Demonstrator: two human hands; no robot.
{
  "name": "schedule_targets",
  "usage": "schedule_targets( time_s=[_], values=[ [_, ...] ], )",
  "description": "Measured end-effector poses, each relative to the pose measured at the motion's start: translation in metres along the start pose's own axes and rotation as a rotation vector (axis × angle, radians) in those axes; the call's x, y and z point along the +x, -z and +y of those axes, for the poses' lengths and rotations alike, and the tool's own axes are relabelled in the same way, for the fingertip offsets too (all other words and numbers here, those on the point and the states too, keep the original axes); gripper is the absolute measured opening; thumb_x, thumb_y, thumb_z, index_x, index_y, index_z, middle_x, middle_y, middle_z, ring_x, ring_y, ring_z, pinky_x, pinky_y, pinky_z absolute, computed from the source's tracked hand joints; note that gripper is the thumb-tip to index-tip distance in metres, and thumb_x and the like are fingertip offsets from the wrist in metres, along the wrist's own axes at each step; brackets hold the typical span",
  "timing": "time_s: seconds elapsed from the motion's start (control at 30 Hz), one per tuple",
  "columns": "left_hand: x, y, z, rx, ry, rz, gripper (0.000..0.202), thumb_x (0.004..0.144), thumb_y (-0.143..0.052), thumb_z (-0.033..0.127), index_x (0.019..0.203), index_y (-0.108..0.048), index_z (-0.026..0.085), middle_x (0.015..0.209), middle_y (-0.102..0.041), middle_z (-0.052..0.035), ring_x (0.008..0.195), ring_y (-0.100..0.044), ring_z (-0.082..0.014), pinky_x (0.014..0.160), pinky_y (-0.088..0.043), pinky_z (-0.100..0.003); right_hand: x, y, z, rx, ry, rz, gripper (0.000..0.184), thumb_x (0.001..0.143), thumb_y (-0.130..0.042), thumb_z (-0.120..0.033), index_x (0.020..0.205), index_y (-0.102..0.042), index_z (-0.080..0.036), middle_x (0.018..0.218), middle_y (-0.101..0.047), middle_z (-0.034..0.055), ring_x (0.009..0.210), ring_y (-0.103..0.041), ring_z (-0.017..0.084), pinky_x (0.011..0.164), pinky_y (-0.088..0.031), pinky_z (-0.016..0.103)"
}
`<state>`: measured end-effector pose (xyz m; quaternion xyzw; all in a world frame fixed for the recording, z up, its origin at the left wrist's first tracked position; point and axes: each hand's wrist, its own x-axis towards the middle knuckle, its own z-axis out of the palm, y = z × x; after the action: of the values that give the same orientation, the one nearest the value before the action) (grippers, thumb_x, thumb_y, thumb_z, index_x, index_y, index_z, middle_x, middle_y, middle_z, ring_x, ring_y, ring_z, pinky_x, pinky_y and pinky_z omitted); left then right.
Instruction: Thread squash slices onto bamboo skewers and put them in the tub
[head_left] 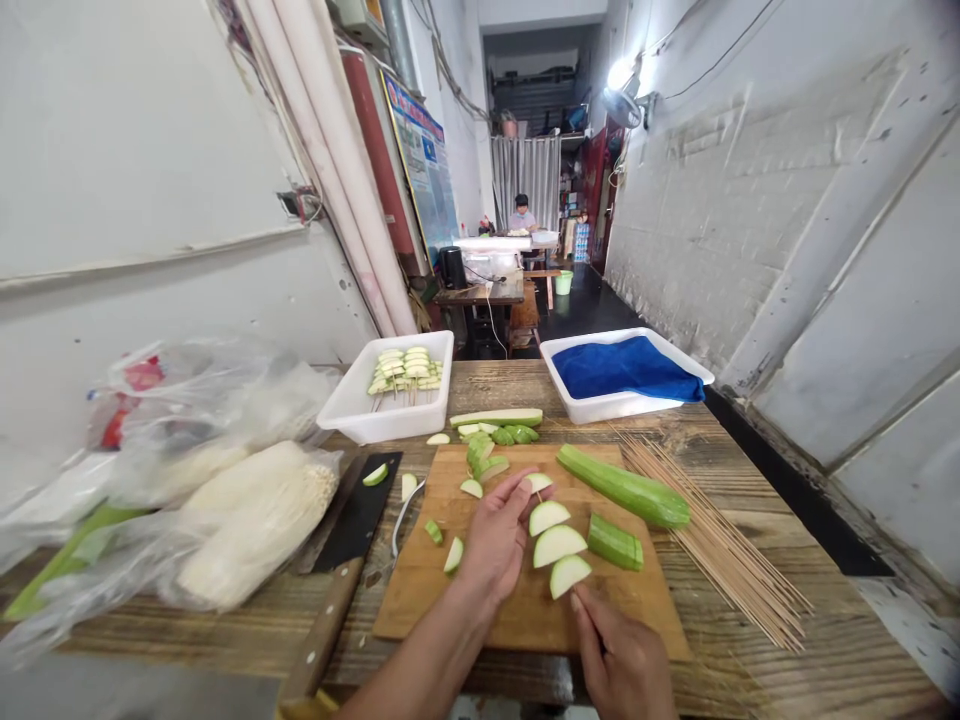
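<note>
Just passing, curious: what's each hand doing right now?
Left hand: fingers pinch the top pale green half-moon squash slice.
Right hand: closed on the thin wooden skewer threading the slices.

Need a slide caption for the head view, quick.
On a cutting board, the left hand and right hand sit at either end of a row of pale squash slices, bamboo skewers alongside.

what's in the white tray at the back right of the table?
A blue cloth lies in the tray and covers most of its floor, leaving only a bare strip at the left. Anything under the cloth is hidden.
</note>
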<state>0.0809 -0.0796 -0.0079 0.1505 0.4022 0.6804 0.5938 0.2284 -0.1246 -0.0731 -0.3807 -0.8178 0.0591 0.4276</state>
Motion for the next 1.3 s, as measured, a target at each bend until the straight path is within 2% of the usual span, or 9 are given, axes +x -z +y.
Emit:
schedule_targets(
  time_s=[0.07, 0.27, 0.5, 0.77, 0.93, 1.07, 1.2, 1.3],
  values=[
    [-0.001, 0.000, -0.002, 0.003, -0.012, 0.000, 0.033, 0.065, -0.070, 0.021, 0.096, -0.062, 0.011, 0.082, -0.068, -0.0087, 0.076, -0.062, -0.0167, 0.068, -0.050, -0.028, -0.004, 0.000, 0.002, -0.020, 0.014, -0.025, 0.033, 0.090, -0.037, -0.019, 0.093, -0.068, -0.007, 0.065, -0.073, 0.0109, 0.047, -0.068, 0.017, 0.045, -0.051, 0.020],
    [-0.007, -0.004, -0.004, 0.045, 0.008, -0.045, 0.036, 0.064, -0.071, 0.023, 0.096, -0.063, 0.010, 0.078, -0.068, -0.0084, 0.072, -0.062, -0.0141, 0.068, -0.048, -0.025, -0.012, 0.007, 0.004, 0.033, -0.048, -0.112, 0.033, 0.089, -0.038, -0.020, 0.089, -0.068, -0.008, 0.074, -0.073, 0.0128, 0.058, -0.070, 0.017, 0.055, -0.054, 0.018],
    [-0.009, -0.005, -0.004, 0.071, 0.027, -0.063, 0.034, 0.062, -0.072, 0.024, 0.092, -0.064, 0.010, 0.077, -0.068, -0.0082, 0.073, -0.062, -0.0144, 0.067, -0.047, -0.024, -0.011, 0.010, 0.002, 0.050, -0.071, -0.114, 0.033, 0.089, -0.038, -0.020, 0.088, -0.068, -0.006, 0.073, -0.073, 0.0134, 0.057, -0.070, 0.017, 0.056, -0.054, 0.018],
    [-0.009, -0.004, -0.002, 0.114, 0.067, -0.041, 0.035, 0.058, -0.074, 0.026, 0.087, -0.065, 0.009, 0.074, -0.068, -0.0080, 0.069, -0.061, -0.0141, 0.065, -0.047, -0.024, -0.012, 0.005, 0.001, 0.016, -0.053, -0.072, 0.032, 0.089, -0.039, -0.019, 0.090, -0.068, -0.007, 0.069, -0.073, 0.0112, 0.053, -0.069, 0.017, 0.050, -0.052, 0.019],
    [-0.006, -0.002, -0.003, 0.114, 0.078, -0.043, 0.032, 0.061, -0.072, 0.024, 0.089, -0.064, 0.009, 0.074, -0.068, -0.0076, 0.065, -0.061, -0.0136, 0.062, -0.047, -0.024, -0.002, 0.003, -0.003, -0.030, -0.035, 0.014, 0.039, 0.091, -0.035, -0.022, 0.085, -0.069, -0.005, 0.065, -0.072, 0.0124, 0.049, -0.068, 0.017, 0.047, -0.052, 0.021],
    [-0.006, 0.000, 0.002, 0.065, 0.102, -0.084, 0.031, 0.069, -0.066, 0.028, 0.095, -0.061, 0.011, 0.082, -0.067, -0.0090, 0.071, -0.062, -0.0164, 0.064, -0.050, -0.028, 0.005, 0.001, -0.002, -0.061, -0.008, 0.069, 0.040, 0.092, -0.035, -0.023, 0.086, -0.069, -0.004, 0.066, -0.073, 0.0130, 0.047, -0.067, 0.016, 0.049, -0.053, 0.020],
    [-0.014, 0.001, 0.003, 0.028, 0.094, -0.150, 0.038, 0.073, -0.063, 0.028, 0.108, -0.055, 0.015, 0.093, -0.064, -0.0082, 0.082, -0.061, -0.0167, 0.072, -0.050, -0.029, 0.010, -0.001, -0.004, -0.062, 0.011, 0.112, 0.039, 0.092, -0.036, -0.022, 0.086, -0.070, -0.004, 0.066, -0.073, 0.0132, 0.048, -0.068, 0.016, 0.050, -0.054, 0.020],
    [-0.021, 0.006, 0.003, 0.041, 0.104, -0.172, 0.036, 0.074, -0.062, 0.028, 0.106, -0.055, 0.013, 0.092, -0.064, -0.0091, 0.082, -0.061, -0.0168, 0.074, -0.050, -0.029, 0.014, -0.002, -0.009, -0.022, 0.003, 0.092, 0.038, 0.092, -0.036, -0.024, 0.089, -0.069, -0.006, 0.070, -0.073, 0.0124, 0.053, -0.069, 0.017, 0.052, -0.054, 0.020]
  ],
)
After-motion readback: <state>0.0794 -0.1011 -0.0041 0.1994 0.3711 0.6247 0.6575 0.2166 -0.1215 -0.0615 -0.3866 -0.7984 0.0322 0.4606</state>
